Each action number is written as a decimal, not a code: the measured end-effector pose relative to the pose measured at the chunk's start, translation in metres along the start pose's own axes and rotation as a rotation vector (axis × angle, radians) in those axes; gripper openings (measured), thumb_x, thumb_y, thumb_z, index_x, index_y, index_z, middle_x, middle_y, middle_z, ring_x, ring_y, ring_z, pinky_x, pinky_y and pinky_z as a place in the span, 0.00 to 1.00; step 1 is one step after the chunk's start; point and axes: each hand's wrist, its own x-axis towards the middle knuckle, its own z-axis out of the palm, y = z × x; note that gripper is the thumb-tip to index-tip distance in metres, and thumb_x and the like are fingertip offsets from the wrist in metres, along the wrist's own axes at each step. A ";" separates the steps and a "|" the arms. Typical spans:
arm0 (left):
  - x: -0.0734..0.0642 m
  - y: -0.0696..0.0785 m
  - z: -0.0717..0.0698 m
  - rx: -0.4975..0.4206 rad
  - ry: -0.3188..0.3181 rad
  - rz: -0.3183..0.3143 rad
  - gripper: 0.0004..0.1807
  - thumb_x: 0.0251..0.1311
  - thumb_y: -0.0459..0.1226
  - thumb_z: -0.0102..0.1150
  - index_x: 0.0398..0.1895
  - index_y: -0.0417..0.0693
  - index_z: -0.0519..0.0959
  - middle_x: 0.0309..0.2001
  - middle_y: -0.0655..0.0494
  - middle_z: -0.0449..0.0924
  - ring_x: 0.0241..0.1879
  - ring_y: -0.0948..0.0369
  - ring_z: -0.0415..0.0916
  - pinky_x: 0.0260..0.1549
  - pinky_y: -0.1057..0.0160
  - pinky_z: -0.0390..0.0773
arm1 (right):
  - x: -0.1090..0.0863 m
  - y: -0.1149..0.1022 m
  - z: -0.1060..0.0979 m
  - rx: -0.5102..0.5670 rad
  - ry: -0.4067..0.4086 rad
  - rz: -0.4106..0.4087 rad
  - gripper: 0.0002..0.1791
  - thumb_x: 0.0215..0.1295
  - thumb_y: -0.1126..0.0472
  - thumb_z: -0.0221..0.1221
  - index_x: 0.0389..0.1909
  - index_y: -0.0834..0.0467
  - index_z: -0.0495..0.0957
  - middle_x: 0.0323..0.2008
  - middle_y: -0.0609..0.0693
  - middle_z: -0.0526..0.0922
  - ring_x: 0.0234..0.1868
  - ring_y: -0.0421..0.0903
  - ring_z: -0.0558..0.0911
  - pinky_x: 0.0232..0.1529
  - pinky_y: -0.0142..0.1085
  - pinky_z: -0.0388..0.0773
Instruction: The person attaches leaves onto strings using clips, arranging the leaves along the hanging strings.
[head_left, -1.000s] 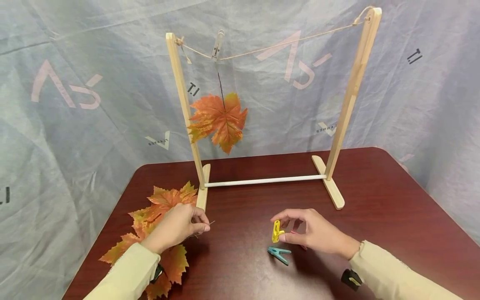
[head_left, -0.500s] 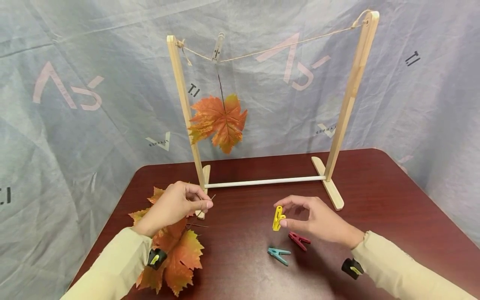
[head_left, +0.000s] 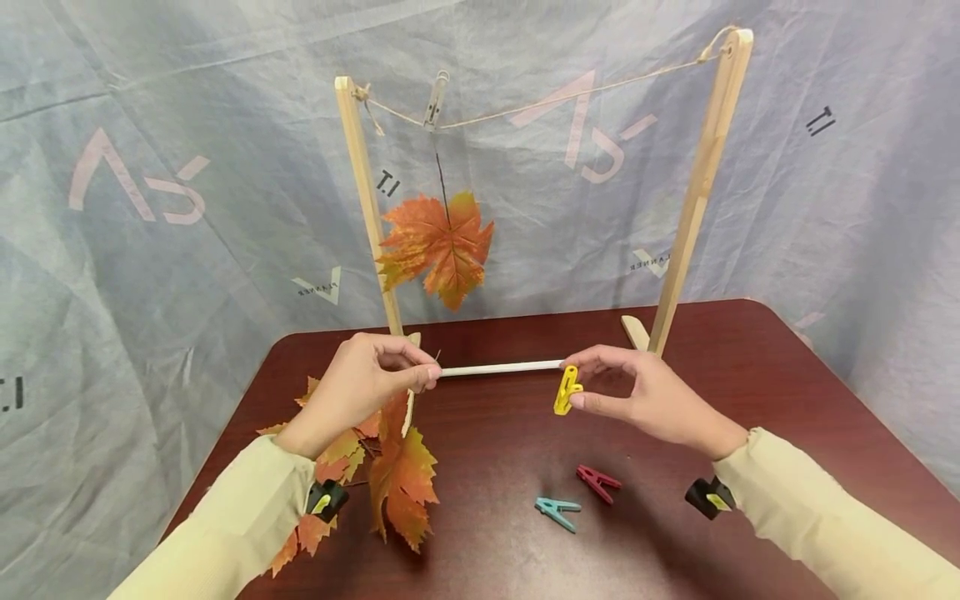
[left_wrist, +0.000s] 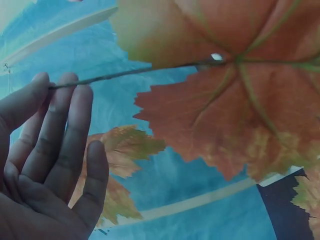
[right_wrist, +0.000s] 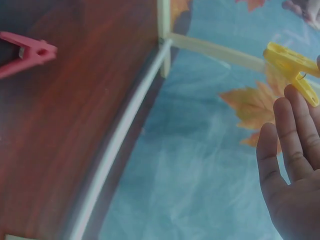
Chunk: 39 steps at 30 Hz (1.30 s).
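Observation:
My left hand pinches the thin dark stem of an orange artificial maple leaf. In the left wrist view this leaf extends right from the fingertips. Between thumb and fingers, my right hand holds a yellow clothespin by its handles; the right wrist view shows its clamping end pointing away from the hand. Both hands are above the table, in front of the stand's white bar. More maple leaves lie below the left forearm, partly hidden.
A wooden stand has a left post, a right post and a sagging twine line. A pale clothespin on the twine holds a hanging maple leaf. A teal clothespin and a red clothespin lie on the table.
Both hands have risen and moved forward. The left has lifted a maple leaf by its stem off the pile; the right has carried the yellow clothespin up, uncovering the red one.

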 end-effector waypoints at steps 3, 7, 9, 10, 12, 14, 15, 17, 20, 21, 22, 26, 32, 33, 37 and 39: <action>0.003 0.006 0.000 -0.011 0.031 0.004 0.04 0.63 0.43 0.71 0.34 0.54 0.89 0.29 0.55 0.86 0.33 0.53 0.81 0.34 0.58 0.75 | 0.004 -0.004 -0.008 -0.009 0.023 -0.004 0.18 0.65 0.64 0.69 0.55 0.51 0.82 0.39 0.42 0.86 0.42 0.42 0.83 0.43 0.35 0.78; 0.007 0.013 0.002 -0.006 0.080 0.038 0.04 0.61 0.44 0.72 0.35 0.57 0.90 0.28 0.57 0.86 0.32 0.55 0.81 0.33 0.58 0.75 | 0.009 -0.010 -0.018 -0.033 0.058 0.010 0.18 0.66 0.63 0.68 0.56 0.50 0.82 0.40 0.42 0.86 0.43 0.41 0.84 0.44 0.33 0.79; 0.010 0.017 0.003 -0.017 0.102 0.053 0.03 0.61 0.43 0.73 0.35 0.57 0.90 0.28 0.59 0.87 0.33 0.57 0.82 0.34 0.57 0.77 | 0.012 -0.013 -0.022 -0.036 0.072 0.026 0.18 0.66 0.62 0.68 0.56 0.50 0.82 0.40 0.42 0.87 0.44 0.41 0.84 0.46 0.32 0.78; 0.011 0.019 0.004 -0.021 0.112 0.060 0.03 0.61 0.43 0.73 0.35 0.56 0.90 0.29 0.60 0.87 0.33 0.58 0.82 0.34 0.56 0.77 | 0.013 -0.015 -0.024 -0.035 0.077 0.037 0.18 0.66 0.61 0.68 0.56 0.49 0.82 0.39 0.42 0.87 0.44 0.41 0.84 0.45 0.32 0.78; 0.014 0.022 0.005 -0.031 0.126 0.070 0.04 0.61 0.43 0.73 0.36 0.56 0.90 0.29 0.60 0.87 0.33 0.59 0.83 0.33 0.56 0.77 | 0.015 -0.018 -0.028 -0.033 0.088 0.055 0.18 0.67 0.60 0.68 0.56 0.49 0.82 0.39 0.43 0.87 0.43 0.42 0.84 0.43 0.32 0.77; 0.017 0.027 0.006 -0.040 0.138 0.075 0.04 0.60 0.43 0.73 0.36 0.56 0.90 0.29 0.59 0.87 0.33 0.59 0.82 0.32 0.56 0.77 | 0.017 -0.020 -0.031 -0.035 0.101 0.059 0.17 0.67 0.60 0.68 0.56 0.50 0.82 0.39 0.45 0.87 0.43 0.42 0.83 0.41 0.32 0.76; 0.019 0.028 0.007 -0.046 0.145 0.081 0.04 0.60 0.43 0.73 0.35 0.55 0.90 0.29 0.58 0.87 0.33 0.59 0.82 0.32 0.56 0.77 | 0.018 -0.022 -0.033 -0.037 0.108 0.061 0.17 0.67 0.60 0.68 0.56 0.50 0.82 0.39 0.46 0.87 0.43 0.42 0.83 0.40 0.33 0.76; 0.023 0.032 0.009 -0.064 0.156 0.095 0.05 0.60 0.43 0.74 0.36 0.54 0.90 0.30 0.56 0.88 0.34 0.57 0.83 0.33 0.56 0.78 | 0.020 -0.024 -0.037 -0.038 0.124 0.067 0.17 0.67 0.61 0.68 0.56 0.51 0.82 0.41 0.47 0.86 0.43 0.43 0.82 0.40 0.32 0.76; 0.029 0.037 0.013 -0.091 0.172 0.117 0.06 0.60 0.42 0.74 0.36 0.51 0.90 0.32 0.56 0.88 0.36 0.58 0.84 0.35 0.56 0.79 | 0.023 -0.029 -0.043 -0.026 0.149 0.088 0.18 0.67 0.61 0.68 0.57 0.51 0.82 0.43 0.48 0.85 0.44 0.44 0.83 0.41 0.33 0.78; 0.031 0.039 0.014 -0.101 0.177 0.126 0.06 0.60 0.42 0.74 0.36 0.51 0.90 0.33 0.57 0.89 0.36 0.59 0.84 0.35 0.56 0.79 | 0.025 -0.031 -0.046 -0.023 0.160 0.099 0.18 0.67 0.60 0.68 0.57 0.51 0.82 0.44 0.48 0.85 0.43 0.45 0.83 0.41 0.33 0.78; 0.033 0.040 0.015 -0.109 0.183 0.135 0.06 0.60 0.42 0.74 0.37 0.50 0.90 0.33 0.58 0.89 0.36 0.59 0.85 0.36 0.56 0.79 | 0.027 -0.033 -0.048 -0.023 0.172 0.110 0.18 0.67 0.60 0.68 0.57 0.51 0.82 0.44 0.49 0.85 0.43 0.46 0.84 0.41 0.33 0.78; 0.044 0.046 0.022 -0.138 0.220 0.165 0.07 0.60 0.42 0.73 0.37 0.50 0.89 0.32 0.59 0.89 0.35 0.62 0.85 0.36 0.56 0.81 | 0.038 -0.040 -0.060 0.006 0.212 0.129 0.19 0.66 0.60 0.68 0.58 0.52 0.82 0.44 0.50 0.84 0.41 0.49 0.85 0.42 0.34 0.80; 0.062 0.054 0.027 -0.124 0.311 0.209 0.07 0.59 0.43 0.74 0.36 0.51 0.89 0.29 0.60 0.88 0.32 0.64 0.83 0.32 0.59 0.77 | 0.057 -0.050 -0.074 0.050 0.242 0.091 0.18 0.65 0.61 0.69 0.55 0.54 0.82 0.41 0.49 0.86 0.38 0.48 0.87 0.42 0.32 0.82; 0.065 0.056 0.027 -0.117 0.322 0.213 0.08 0.60 0.44 0.74 0.36 0.51 0.89 0.29 0.60 0.88 0.31 0.64 0.82 0.31 0.59 0.75 | 0.060 -0.052 -0.077 0.042 0.248 0.084 0.18 0.65 0.61 0.69 0.54 0.54 0.82 0.41 0.48 0.86 0.37 0.48 0.87 0.42 0.31 0.81; 0.076 0.063 0.025 -0.093 0.343 0.214 0.08 0.61 0.45 0.73 0.36 0.52 0.89 0.29 0.61 0.87 0.30 0.61 0.79 0.28 0.61 0.70 | 0.070 -0.062 -0.087 0.011 0.273 0.078 0.17 0.64 0.59 0.70 0.53 0.54 0.83 0.41 0.49 0.86 0.36 0.48 0.87 0.42 0.31 0.80; 0.081 0.066 0.024 -0.094 0.348 0.217 0.08 0.61 0.46 0.72 0.37 0.52 0.89 0.29 0.59 0.87 0.30 0.59 0.79 0.27 0.61 0.69 | 0.075 -0.068 -0.091 0.000 0.284 0.075 0.16 0.64 0.58 0.70 0.53 0.54 0.83 0.40 0.48 0.86 0.36 0.46 0.87 0.40 0.31 0.79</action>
